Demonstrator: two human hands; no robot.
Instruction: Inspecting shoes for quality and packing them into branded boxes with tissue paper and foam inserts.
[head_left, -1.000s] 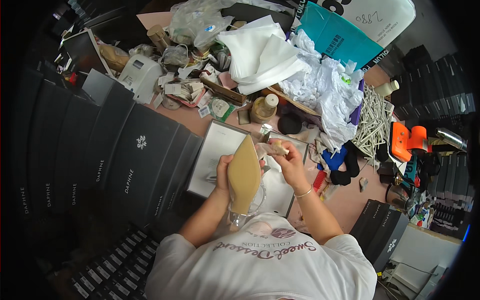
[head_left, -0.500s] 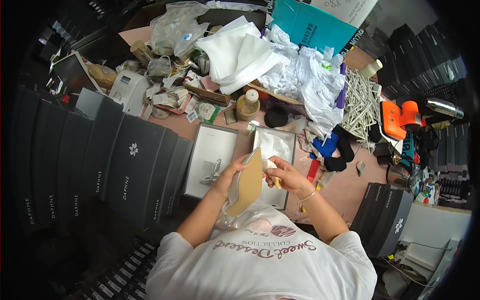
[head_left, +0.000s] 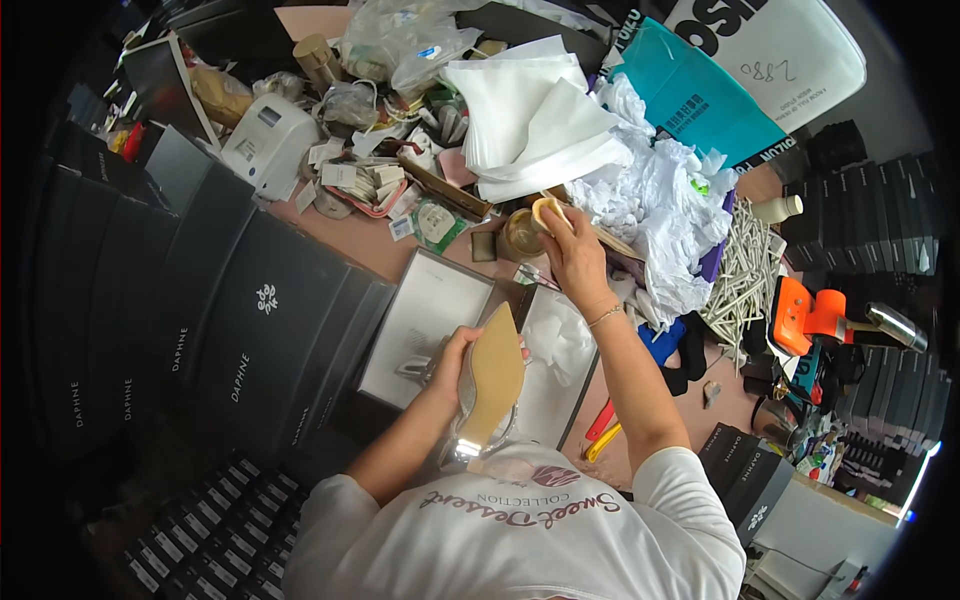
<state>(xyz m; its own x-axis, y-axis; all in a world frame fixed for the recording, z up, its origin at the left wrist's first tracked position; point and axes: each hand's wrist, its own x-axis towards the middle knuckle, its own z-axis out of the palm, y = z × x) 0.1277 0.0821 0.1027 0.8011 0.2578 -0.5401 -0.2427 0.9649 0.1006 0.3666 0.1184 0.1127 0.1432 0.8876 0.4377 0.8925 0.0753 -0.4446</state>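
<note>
My left hand [head_left: 447, 378] is closed around a shoe [head_left: 494, 372], its tan sole turned up and its rim clear and shiny. My right hand [head_left: 578, 258] reaches to the far side of the table and pinches a cream-yellow pad of cloth or sponge [head_left: 546, 213]. The pad is at the top of a brownish jar [head_left: 519, 238]; whether they touch I cannot tell. Below my hands lies a grey shoebox with two white-lined halves. A silvery item sits in the left half [head_left: 440, 290], partly behind my left hand; white tissue paper [head_left: 556, 338] fills the right half.
Dark shoeboxes [head_left: 270, 310] are stacked at the left, more [head_left: 745, 480] at the right. Behind stand white sheets [head_left: 530, 120], crumpled paper [head_left: 650, 200] and a pile of white sticks [head_left: 742, 275]. An orange tool [head_left: 808, 317], a red-handled item [head_left: 601, 419] and a yellow one [head_left: 604, 442] lie at right.
My right hand has moved away from the shoe, forward to the jar, carrying the pad. The shoe stays in my left hand. The whole view has turned slightly.
</note>
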